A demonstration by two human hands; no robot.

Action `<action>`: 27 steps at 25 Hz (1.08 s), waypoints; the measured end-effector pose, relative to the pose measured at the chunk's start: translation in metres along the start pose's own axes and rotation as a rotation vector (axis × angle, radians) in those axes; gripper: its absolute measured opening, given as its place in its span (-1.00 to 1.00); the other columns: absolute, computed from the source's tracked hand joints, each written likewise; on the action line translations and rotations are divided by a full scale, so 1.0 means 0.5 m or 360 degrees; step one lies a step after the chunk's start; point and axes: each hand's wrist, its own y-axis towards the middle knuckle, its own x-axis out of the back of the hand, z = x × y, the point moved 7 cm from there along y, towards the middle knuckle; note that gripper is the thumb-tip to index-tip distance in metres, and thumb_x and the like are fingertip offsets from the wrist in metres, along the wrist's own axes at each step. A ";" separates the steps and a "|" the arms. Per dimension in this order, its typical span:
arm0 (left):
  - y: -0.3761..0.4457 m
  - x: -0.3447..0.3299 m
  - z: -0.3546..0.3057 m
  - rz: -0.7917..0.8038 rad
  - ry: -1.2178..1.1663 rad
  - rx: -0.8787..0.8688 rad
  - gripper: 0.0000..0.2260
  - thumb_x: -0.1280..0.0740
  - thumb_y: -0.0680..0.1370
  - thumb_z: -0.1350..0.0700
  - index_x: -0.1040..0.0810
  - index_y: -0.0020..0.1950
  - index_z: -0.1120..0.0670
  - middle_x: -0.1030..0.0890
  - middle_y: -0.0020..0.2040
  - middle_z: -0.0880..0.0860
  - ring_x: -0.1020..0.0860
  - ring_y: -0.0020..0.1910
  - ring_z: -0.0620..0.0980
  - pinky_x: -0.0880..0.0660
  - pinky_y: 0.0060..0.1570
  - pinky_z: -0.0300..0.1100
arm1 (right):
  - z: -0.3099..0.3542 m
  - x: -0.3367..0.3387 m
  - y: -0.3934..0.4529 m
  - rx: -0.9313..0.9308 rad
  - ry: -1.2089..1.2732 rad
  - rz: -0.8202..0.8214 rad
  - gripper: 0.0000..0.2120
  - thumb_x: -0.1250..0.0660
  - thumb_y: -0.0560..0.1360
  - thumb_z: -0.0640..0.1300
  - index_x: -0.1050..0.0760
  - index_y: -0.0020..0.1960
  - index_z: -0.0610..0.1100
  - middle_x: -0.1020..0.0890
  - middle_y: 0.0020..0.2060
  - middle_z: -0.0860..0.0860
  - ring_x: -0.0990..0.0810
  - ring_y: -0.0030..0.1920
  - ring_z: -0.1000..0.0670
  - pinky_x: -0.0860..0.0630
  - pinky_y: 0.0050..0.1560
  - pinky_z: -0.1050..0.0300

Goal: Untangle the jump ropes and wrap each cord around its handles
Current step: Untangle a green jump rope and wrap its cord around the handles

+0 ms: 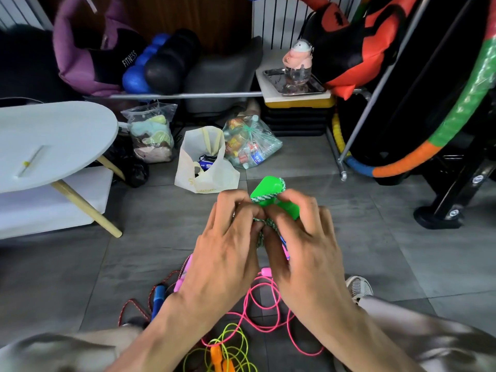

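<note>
Green handles (271, 196) sit in our right hand (303, 242); our left hand (228, 251) pinches their cord (264, 226).

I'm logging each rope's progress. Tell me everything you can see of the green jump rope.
The green jump rope has two bright green handles that look like smooth plastic, held side by side above the floor, tilted up and away. Its braided green-and-white cord is looped across the handles and bunched below them. The left hand and right hand both pinch the cord at the handles. The rest of the cord is hidden by the hands.
</note>
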 end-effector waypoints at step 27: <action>-0.007 -0.053 0.110 -0.0092 -0.1324 0.1156 -0.90 -0.41 0.37 0.23 -0.62 -0.16 0.06 -0.65 -0.21 0.09 -0.57 -0.30 -0.03 -0.52 -0.28 -0.19 | -0.107 -0.078 0.010 -0.0971 0.1728 0.0635 -0.43 -0.26 0.29 -0.34 -0.53 0.25 0.01 -0.71 0.02 0.05 -0.64 -0.01 0.07 -0.59 0.01 0.07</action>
